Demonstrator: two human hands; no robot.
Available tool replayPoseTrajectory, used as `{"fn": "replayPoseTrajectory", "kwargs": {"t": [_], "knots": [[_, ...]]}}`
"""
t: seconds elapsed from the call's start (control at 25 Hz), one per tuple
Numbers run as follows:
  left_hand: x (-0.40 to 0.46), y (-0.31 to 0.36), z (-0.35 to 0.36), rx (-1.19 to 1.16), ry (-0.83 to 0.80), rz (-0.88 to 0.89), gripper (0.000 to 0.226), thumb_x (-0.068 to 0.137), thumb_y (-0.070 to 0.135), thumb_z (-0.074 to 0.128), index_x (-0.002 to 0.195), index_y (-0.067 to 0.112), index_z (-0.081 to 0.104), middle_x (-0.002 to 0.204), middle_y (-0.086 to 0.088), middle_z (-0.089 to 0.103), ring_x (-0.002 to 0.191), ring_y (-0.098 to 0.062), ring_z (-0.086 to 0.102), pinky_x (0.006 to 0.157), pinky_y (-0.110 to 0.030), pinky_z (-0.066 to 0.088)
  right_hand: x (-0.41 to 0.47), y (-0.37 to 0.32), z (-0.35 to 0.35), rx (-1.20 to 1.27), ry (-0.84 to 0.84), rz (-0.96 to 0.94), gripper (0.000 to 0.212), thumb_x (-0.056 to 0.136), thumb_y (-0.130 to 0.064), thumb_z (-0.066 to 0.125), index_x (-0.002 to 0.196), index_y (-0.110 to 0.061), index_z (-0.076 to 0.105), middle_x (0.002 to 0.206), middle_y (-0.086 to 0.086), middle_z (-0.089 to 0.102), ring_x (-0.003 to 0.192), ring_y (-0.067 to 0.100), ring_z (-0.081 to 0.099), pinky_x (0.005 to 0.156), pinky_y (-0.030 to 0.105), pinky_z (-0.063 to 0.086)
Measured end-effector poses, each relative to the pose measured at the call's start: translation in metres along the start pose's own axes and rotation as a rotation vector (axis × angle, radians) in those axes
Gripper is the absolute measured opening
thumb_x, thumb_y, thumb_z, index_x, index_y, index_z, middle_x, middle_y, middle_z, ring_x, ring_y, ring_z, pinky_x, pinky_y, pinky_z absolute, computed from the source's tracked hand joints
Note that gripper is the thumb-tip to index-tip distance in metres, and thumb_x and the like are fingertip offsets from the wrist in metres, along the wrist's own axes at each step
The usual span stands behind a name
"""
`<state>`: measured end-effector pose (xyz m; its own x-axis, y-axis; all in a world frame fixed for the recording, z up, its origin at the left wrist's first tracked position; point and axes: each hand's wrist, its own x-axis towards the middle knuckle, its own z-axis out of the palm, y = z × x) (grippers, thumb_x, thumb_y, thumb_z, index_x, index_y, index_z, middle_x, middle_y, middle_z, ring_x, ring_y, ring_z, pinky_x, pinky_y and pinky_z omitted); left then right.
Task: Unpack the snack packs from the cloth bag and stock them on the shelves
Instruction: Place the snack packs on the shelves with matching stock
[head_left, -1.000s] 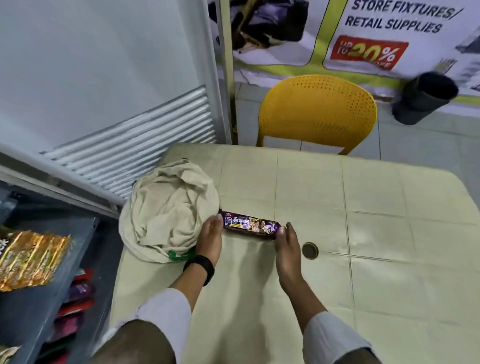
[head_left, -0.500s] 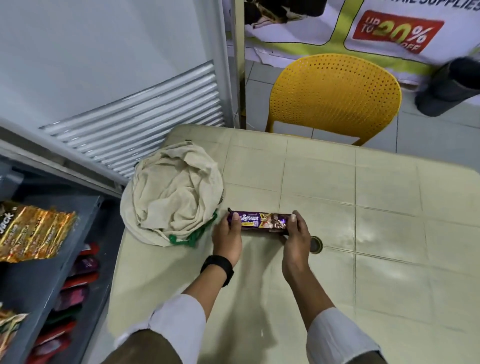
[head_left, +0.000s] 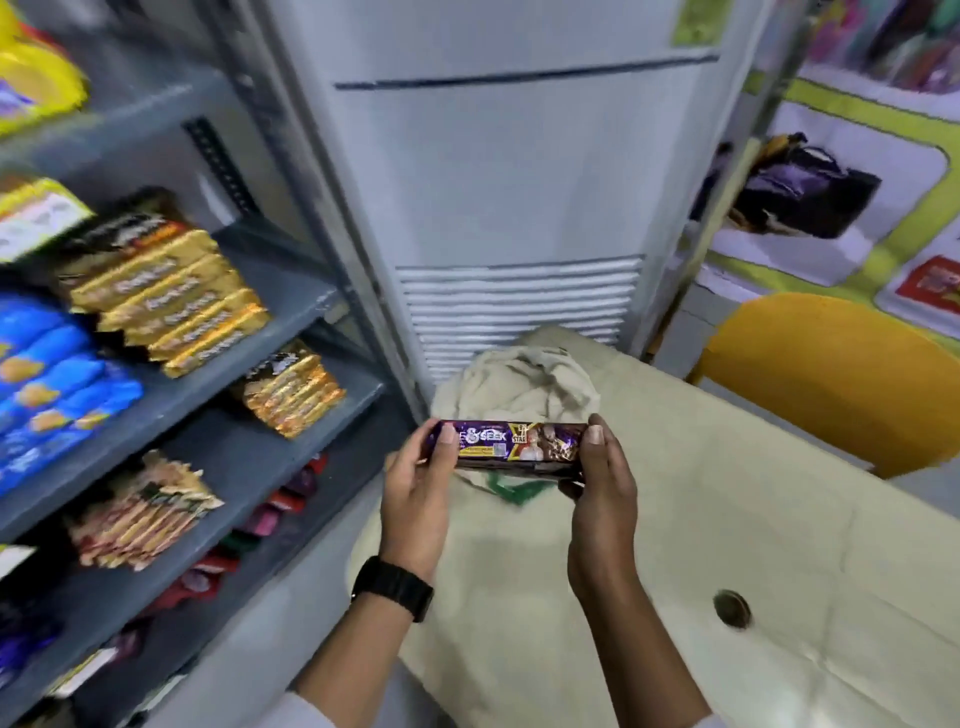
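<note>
You have lifted the purple snack pack (head_left: 511, 446) off the tabletop (head_left: 753, 519), your left hand (head_left: 415, 488) and right hand (head_left: 602, 488) pinching its ends above the cloth bag (head_left: 519, 379), so it looks ready for the shelves (head_left: 291, 306) on your left

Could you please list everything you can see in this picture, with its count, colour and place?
snack pack: one, purple, held level above the table edge, in front of the cloth bag
cloth bag: one, beige with green trim, crumpled at the table's far left corner
table: one, cream, tiled pattern, right half of the view
shelves: several grey tiers, at left
gold packs: two stacks, on the shelves
blue packs: a stack, far left shelf
chair: one, yellow, beyond the table
watch: one, black, on the left wrist
left hand: grips the pack's left end
right hand: grips the pack's right end
</note>
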<state>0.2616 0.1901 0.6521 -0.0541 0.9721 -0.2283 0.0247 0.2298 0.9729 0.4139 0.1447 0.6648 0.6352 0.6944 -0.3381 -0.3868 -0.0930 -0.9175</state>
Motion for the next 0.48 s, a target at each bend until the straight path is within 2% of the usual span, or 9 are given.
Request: {"fn": "replayPoseTrajectory", "kwargs": {"t": [0.08,0.12,0.24,0.32,0.4,0.48], "knots": [[-0.002,0.037,-0.055,-0.038,0.120,0.076,0.053,0.080,0.070,0.069,0.121,0.036,0.071,0.133,0.000,0.063,0.122,-0.008,0.062,0.111,-0.038,0.044,-0.029,-0.012,0.050,0.005,-0.161,-0.051,0.038,0.104,-0.039,0.052,0.140,-0.031,0.059,0.133,-0.007,0.067,0.123,0.013,0.063,0.103,0.039,0.049],[-0.009,0.055,-0.086,-0.046,0.197,0.111,0.050,0.080,0.072,0.067,0.118,0.039,0.072,0.130,0.001,0.066,0.122,-0.011,0.063,0.112,-0.042,0.044,-0.049,-0.016,0.076,0.015,-0.252,-0.067,0.039,0.103,-0.037,0.053,0.142,-0.032,0.057,0.134,-0.011,0.066,0.123,0.010,0.062,0.104,0.038,0.049],[-0.040,0.100,-0.201,-0.141,0.414,0.209,0.017,0.093,0.052,0.063,0.098,0.044,0.077,0.110,0.012,0.076,0.108,-0.006,0.068,0.102,-0.037,0.049,-0.133,-0.016,0.161,-0.013,-0.549,-0.137,0.049,0.100,-0.040,0.059,0.148,-0.033,0.051,0.141,-0.015,0.061,0.127,0.005,0.060,0.111,0.041,0.048],[-0.067,0.118,-0.269,-0.181,0.504,0.255,0.018,0.094,0.048,0.064,0.089,0.040,0.079,0.102,0.012,0.075,0.097,-0.013,0.069,0.094,-0.039,0.051,-0.186,-0.007,0.210,-0.013,-0.662,-0.170,0.051,0.099,-0.039,0.061,0.148,-0.031,0.051,0.137,-0.018,0.063,0.127,0.008,0.061,0.111,0.049,0.048],[-0.096,0.131,-0.343,-0.156,0.592,0.274,0.018,0.093,0.049,0.064,0.082,0.047,0.078,0.092,0.021,0.074,0.091,-0.004,0.067,0.096,-0.041,0.051,-0.248,0.011,0.258,-0.003,-0.743,-0.188,0.051,0.095,-0.041,0.066,0.144,-0.030,0.057,0.134,-0.012,0.067,0.127,0.013,0.063,0.109,0.056,0.047],[-0.125,0.136,-0.408,-0.152,0.675,0.297,0.027,0.094,0.046,0.063,0.073,0.055,0.075,0.084,0.033,0.073,0.086,0.011,0.065,0.103,-0.041,0.051,-0.305,0.031,0.297,-0.009,-0.821,-0.191,0.037,0.094,-0.043,0.066,0.130,-0.038,0.067,0.129,-0.008,0.072,0.124,0.016,0.065,0.107,0.059,0.047]]}}
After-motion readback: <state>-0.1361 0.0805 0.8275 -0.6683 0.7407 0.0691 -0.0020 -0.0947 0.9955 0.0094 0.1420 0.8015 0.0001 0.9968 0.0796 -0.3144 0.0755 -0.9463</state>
